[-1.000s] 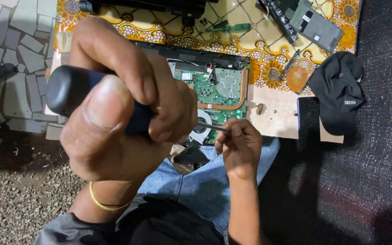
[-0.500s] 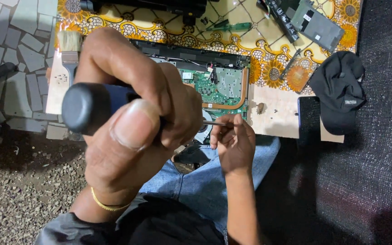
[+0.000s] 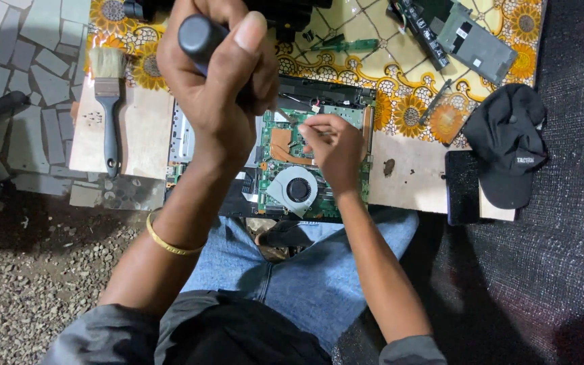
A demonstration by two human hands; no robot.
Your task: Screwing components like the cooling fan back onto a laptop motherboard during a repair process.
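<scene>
Left hand (image 3: 214, 81) raised high, clenched around a dark screwdriver handle (image 3: 201, 35), thumb pressed over the butt end. Right hand (image 3: 332, 145) down low, fingertips pinched on something too small to make out, right over the green circuit board (image 3: 280, 165) of an opened laptop (image 3: 190, 135). Round cooling fan (image 3: 297, 189) just below that hand. Paintbrush (image 3: 107, 101) well off to the left, black cap (image 3: 508, 145) far right. Board likely light, stiff, fragile: best gripped by the edges, never the components.
</scene>
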